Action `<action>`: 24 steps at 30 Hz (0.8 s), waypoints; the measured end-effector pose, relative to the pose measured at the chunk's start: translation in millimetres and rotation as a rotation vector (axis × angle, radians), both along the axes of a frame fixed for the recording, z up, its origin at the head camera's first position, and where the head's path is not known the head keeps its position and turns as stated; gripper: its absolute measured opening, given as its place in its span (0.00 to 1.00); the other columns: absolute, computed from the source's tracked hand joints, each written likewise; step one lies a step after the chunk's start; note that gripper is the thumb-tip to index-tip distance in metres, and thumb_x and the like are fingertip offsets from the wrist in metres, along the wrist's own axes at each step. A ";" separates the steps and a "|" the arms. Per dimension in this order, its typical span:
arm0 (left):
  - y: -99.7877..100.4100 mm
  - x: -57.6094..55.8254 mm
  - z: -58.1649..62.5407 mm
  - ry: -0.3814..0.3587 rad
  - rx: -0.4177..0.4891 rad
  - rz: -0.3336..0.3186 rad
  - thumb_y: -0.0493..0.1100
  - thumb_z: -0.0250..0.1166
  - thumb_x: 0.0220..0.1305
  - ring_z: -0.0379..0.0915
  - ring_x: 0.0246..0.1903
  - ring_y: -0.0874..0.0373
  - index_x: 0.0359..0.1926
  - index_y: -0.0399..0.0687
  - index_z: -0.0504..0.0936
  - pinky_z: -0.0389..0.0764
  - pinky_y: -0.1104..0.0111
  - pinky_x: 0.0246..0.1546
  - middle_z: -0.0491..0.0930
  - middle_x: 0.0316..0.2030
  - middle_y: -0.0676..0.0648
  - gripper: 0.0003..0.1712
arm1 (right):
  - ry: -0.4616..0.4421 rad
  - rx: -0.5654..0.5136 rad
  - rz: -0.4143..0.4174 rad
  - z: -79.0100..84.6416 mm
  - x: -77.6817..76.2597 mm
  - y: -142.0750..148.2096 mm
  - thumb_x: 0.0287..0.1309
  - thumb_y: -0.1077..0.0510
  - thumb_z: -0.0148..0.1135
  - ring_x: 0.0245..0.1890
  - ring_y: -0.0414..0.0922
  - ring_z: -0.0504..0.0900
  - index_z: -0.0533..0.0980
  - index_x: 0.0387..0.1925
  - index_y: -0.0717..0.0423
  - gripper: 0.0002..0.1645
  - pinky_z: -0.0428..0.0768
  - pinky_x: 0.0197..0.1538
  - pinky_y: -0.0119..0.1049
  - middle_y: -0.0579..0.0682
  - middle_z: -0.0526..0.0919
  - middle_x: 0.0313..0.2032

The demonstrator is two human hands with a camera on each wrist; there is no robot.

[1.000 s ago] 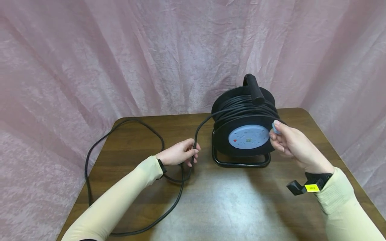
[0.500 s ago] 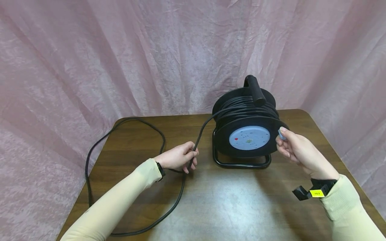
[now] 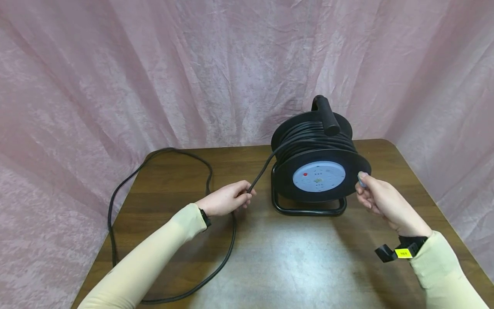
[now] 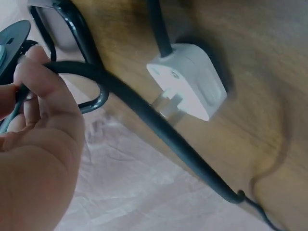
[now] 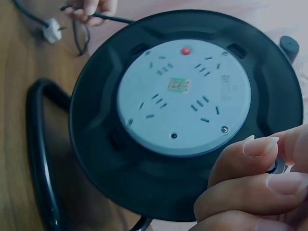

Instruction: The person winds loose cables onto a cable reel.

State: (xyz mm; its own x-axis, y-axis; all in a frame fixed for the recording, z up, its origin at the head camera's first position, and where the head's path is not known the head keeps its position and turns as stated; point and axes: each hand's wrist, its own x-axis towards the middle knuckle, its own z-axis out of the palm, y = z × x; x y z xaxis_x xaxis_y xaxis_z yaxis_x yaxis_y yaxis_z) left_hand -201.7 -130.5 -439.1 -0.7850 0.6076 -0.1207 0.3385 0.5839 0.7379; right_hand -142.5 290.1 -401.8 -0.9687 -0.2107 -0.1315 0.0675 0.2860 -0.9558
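Flanking the reel, the left and right hands, both curled, pinch its cable and knob respectively.

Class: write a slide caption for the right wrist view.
A right hand pinches the knob on the reel, near the pale socket panel; beyond, the left hand holds black cable.

Pink drapes behind a glossy brown wooden table
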 end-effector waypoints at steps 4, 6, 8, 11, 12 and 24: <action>-3.9 -0.1 -1.5 0.082 -0.085 -0.008 0.41 0.51 0.78 0.79 0.38 0.58 0.52 0.51 0.77 0.78 0.66 0.40 0.82 0.39 0.48 0.10 | -0.015 0.053 -0.018 -5.3 0.8 -0.8 0.76 0.34 0.38 0.14 0.36 0.60 0.65 0.35 0.66 0.36 0.60 0.14 0.36 0.43 0.67 0.18; -6.0 -0.7 -2.3 0.126 -0.105 0.001 0.43 0.51 0.78 0.77 0.37 0.61 0.52 0.52 0.78 0.78 0.66 0.40 0.81 0.39 0.50 0.10 | -0.025 0.071 -0.029 -7.8 1.0 -1.1 0.75 0.34 0.39 0.14 0.35 0.61 0.66 0.35 0.65 0.36 0.62 0.14 0.33 0.43 0.68 0.18; -8.0 -1.2 -1.7 0.157 -0.108 0.019 0.44 0.52 0.78 0.76 0.35 0.63 0.51 0.54 0.78 0.78 0.67 0.38 0.81 0.38 0.51 0.10 | -0.029 0.089 -0.040 -10.1 1.3 -1.0 0.75 0.34 0.40 0.14 0.36 0.61 0.68 0.36 0.64 0.35 0.63 0.15 0.32 0.43 0.68 0.18; -10.7 -2.5 -1.0 0.198 -0.118 0.043 0.47 0.53 0.78 0.75 0.30 0.65 0.49 0.58 0.80 0.79 0.67 0.33 0.82 0.36 0.53 0.09 | -0.028 0.118 -0.047 -13.7 1.7 -0.4 0.75 0.33 0.40 0.14 0.37 0.62 0.70 0.37 0.64 0.36 0.63 0.15 0.34 0.44 0.69 0.18; -11.3 -2.9 -1.1 0.210 -0.125 0.046 0.48 0.53 0.78 0.75 0.28 0.66 0.48 0.60 0.80 0.79 0.67 0.32 0.82 0.35 0.53 0.09 | -0.026 0.132 -0.048 -15.0 1.7 -0.3 0.75 0.33 0.40 0.15 0.37 0.62 0.71 0.38 0.64 0.36 0.63 0.15 0.34 0.44 0.69 0.18; -21.5 -8.1 -9.6 0.402 -0.250 0.018 0.47 0.55 0.76 0.75 0.49 0.61 0.52 0.52 0.82 0.52 0.45 0.70 0.82 0.41 0.58 0.12 | -0.024 0.221 -0.044 -31.0 0.8 -3.3 0.75 0.32 0.39 0.17 0.40 0.64 0.74 0.44 0.68 0.41 0.63 0.17 0.34 0.47 0.70 0.20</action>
State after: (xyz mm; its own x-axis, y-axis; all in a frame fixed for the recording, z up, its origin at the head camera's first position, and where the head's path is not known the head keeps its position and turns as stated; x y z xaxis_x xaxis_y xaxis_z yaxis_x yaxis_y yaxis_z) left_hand -209.8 -152.0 -448.7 -0.8097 0.5843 0.0539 0.5564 0.7354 0.3868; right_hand -141.7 286.8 -432.8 -0.9723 -0.1317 -0.1930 0.1068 0.4843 -0.8684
